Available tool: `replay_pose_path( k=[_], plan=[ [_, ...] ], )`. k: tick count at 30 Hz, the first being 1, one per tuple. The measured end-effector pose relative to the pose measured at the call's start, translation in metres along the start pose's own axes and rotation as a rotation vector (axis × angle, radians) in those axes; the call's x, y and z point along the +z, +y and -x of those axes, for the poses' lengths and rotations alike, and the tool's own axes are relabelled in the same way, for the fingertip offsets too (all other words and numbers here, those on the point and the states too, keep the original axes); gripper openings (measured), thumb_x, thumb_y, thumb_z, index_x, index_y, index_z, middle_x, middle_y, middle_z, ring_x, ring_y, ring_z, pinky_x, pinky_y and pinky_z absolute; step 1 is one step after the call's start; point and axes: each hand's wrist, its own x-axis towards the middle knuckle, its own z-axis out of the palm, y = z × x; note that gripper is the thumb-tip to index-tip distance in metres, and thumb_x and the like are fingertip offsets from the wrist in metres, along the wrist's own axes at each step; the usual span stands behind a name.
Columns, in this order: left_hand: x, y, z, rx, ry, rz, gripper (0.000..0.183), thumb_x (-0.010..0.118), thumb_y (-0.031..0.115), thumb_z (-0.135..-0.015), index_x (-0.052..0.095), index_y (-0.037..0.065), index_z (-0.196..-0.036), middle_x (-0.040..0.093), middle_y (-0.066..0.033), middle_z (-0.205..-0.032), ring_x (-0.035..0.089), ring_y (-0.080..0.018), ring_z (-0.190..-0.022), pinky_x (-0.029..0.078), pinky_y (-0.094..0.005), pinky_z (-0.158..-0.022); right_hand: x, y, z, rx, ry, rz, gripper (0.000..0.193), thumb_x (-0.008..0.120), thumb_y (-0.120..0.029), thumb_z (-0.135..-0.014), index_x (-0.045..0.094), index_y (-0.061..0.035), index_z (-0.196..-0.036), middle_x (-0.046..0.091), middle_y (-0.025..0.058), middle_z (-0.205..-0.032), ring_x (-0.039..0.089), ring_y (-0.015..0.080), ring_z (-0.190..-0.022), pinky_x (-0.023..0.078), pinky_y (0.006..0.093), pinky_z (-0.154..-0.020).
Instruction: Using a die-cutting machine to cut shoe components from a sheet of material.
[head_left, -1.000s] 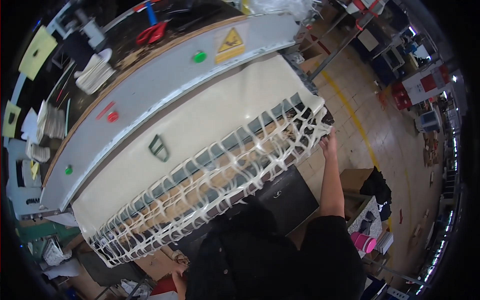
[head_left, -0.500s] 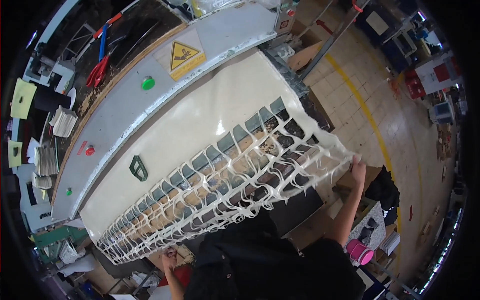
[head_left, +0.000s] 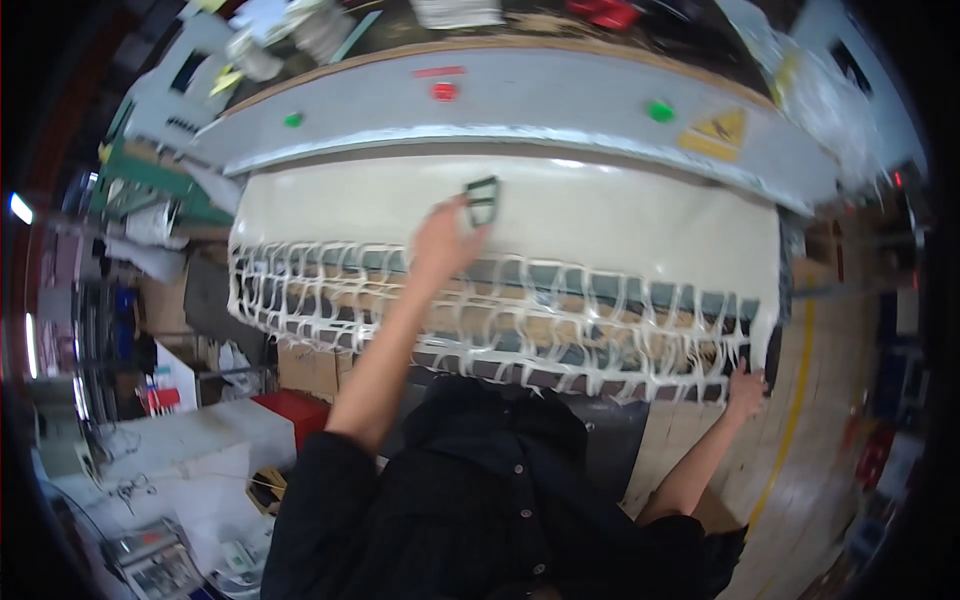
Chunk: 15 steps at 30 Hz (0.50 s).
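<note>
A cream sheet (head_left: 620, 215) lies on a grey machine bed, its near part cut into a web of strips (head_left: 480, 320). My left hand (head_left: 440, 240) reaches over the web and touches a small dark metal frame-shaped cutter (head_left: 482, 198) lying on the sheet, fingers at its lower edge. My right hand (head_left: 745, 390) is at the sheet's near right corner, fingers closed on the edge of the cut web.
A grey machine beam (head_left: 520, 100) with red and green buttons and a yellow warning sign (head_left: 722, 128) runs behind the sheet. A cluttered bench lies beyond it. A white table (head_left: 180, 440) with tools and a red box (head_left: 290, 410) stand at lower left.
The view has swung to the left. My left hand has come up from the near left edge and reached across the web to the dark cutter. My right hand stays at the right corner.
</note>
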Motion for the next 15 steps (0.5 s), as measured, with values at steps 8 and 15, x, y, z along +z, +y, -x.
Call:
replay_pose_path(
  k=[8, 15],
  plan=[
    [0.088, -0.077, -0.043, 0.057, -0.099, 0.018, 0.070, 0.086, 0.035, -0.087, 0.060, 0.004, -0.145, 0.044, -0.0367, -0.156, 0.060, -0.0507, -0.129, 0.051, -0.0519, -0.113, 0.010, -0.215, 0.058, -0.485, 0.177, -0.536, 0.085, 0.071, -0.062, -0.097, 0.056, -0.0010, -0.153, 0.063, 0.0310, -0.147, 0.059, 0.0473, -0.136, 0.048, 0.0537, -0.115],
    [-0.081, -0.323, -0.081, 0.005, 0.180, 0.268, 0.062, 0.084, 0.032, -0.091, 0.062, 0.006, -0.143, 0.064, -0.0229, -0.138, 0.060, -0.0423, -0.132, 0.048, -0.0537, -0.114, -0.035, -0.225, 0.094, -0.125, 0.107, -0.102, 0.086, 0.072, -0.068, -0.091, 0.059, -0.0068, -0.150, 0.062, 0.0272, -0.148, 0.062, 0.0467, -0.134, 0.052, 0.0561, -0.111]
  ],
)
